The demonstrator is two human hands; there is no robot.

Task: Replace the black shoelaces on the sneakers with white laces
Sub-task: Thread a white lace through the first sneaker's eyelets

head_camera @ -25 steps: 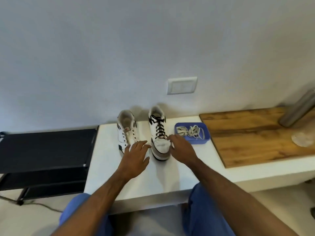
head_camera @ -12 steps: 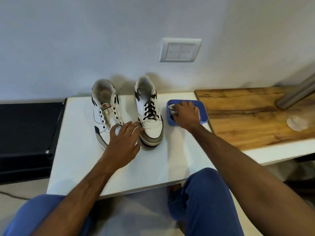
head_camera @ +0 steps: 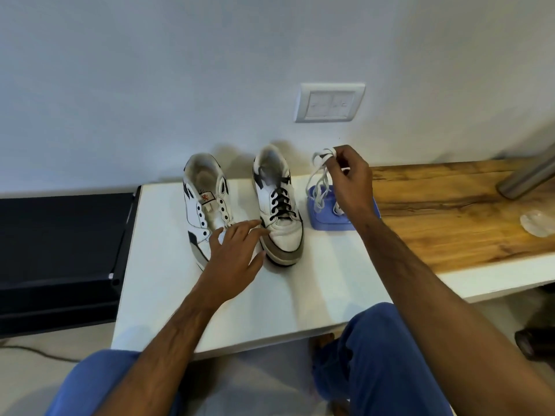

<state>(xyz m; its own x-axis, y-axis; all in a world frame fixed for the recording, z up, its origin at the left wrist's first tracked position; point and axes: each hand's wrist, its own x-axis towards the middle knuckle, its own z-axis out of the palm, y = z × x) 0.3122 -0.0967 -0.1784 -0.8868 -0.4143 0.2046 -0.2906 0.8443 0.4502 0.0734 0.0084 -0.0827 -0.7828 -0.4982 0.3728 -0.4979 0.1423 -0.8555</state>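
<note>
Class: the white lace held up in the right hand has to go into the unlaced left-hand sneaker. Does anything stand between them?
Yes. The sneaker with black laces stands between the white lace in the right hand and the unlaced sneaker; the left hand lies over that sneaker's toe.

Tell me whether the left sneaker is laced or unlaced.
Unlaced: the left sneaker shows bare eyelets, while the right sneaker has black laces.

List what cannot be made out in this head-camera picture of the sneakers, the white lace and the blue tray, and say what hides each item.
- Blue tray: part of its inside, behind the right hand.
- White lace: its ends; whether it is one lace or two, too tangled.
- Unlaced sneaker: its toe, under the left hand.
- Metal tube: cut off by the right edge.
- Clear object on the wooden board: too blurred to identify.
</note>
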